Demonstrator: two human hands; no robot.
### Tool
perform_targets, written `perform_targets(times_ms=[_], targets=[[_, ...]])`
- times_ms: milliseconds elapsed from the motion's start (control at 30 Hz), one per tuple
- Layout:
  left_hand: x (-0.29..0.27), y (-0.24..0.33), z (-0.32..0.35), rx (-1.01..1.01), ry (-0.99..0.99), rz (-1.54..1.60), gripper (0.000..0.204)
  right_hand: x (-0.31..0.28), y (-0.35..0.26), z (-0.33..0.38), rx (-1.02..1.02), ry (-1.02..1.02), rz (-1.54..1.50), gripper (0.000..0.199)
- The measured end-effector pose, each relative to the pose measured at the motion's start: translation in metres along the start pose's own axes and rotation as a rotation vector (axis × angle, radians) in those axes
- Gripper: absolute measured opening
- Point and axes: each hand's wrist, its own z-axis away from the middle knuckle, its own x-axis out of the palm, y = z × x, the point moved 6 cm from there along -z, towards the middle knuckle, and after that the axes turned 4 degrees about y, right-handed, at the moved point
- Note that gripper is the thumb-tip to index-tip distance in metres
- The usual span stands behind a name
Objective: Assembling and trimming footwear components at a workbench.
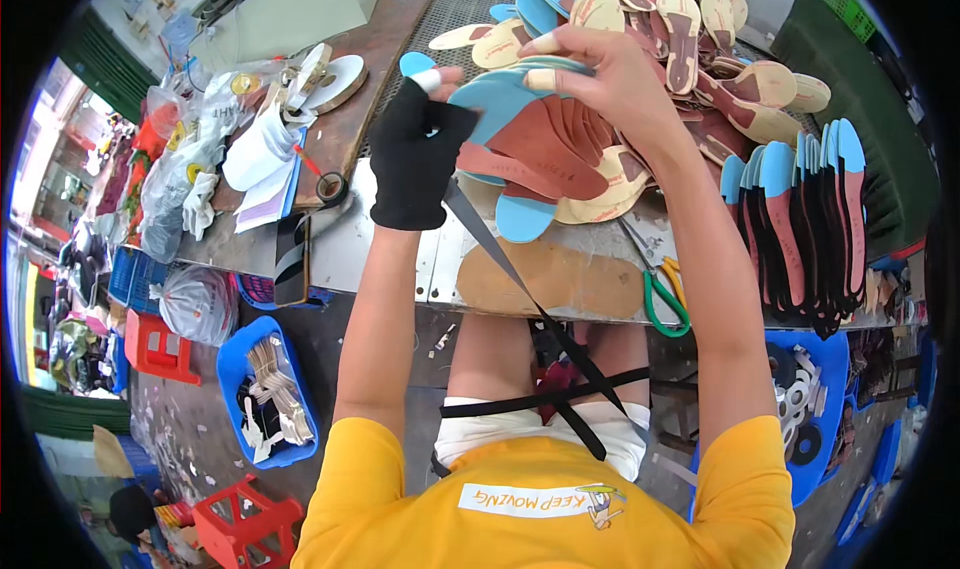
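My right hand [600,69], with white tape on its fingertips, grips the upper edge of a fanned stack of insoles [550,134], blue at the toes and reddish brown along the rest. My left hand [425,139], in a black fingerless glove, is closed beside the stack's blue end; what its fingers hold is hidden. Just past those fingers shows a light-blue tip [417,64]. A black strip [500,259] runs from below my left hand down across my lap. Under the stack lie more insoles, one with a blue toe [525,217] toward me.
A heap of cream and brown insoles [680,29] covers the far bench. At right stands a row of black-edged insoles [795,219]. Green-handled scissors [665,304] and a brown insole-shaped board [550,279] lie at the front edge. Tape rolls [335,84], papers [262,159] and plastic bags sit left.
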Motion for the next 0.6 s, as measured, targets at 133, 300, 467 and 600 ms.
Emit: perform_targets(times_ms=[133,300,467,600], targets=[[-0.007,0.0,0.012,-0.115,0.057,-0.051,0.022,0.001,0.009,-0.009,-0.055,0.101,0.188,0.026],[-0.014,0.021,0.022,0.166,0.255,-0.037,0.03,0.005,0.019,-0.012,0.048,0.093,0.088,0.021],[-0.014,0.04,0.022,0.234,0.28,-0.182,0.031,0.008,0.026,-0.017,0.03,0.079,-0.006,0.023],[-0.017,0.045,0.02,0.268,0.301,-0.103,0.03,0.008,0.028,-0.023,0.132,0.04,-0.077,0.024]])
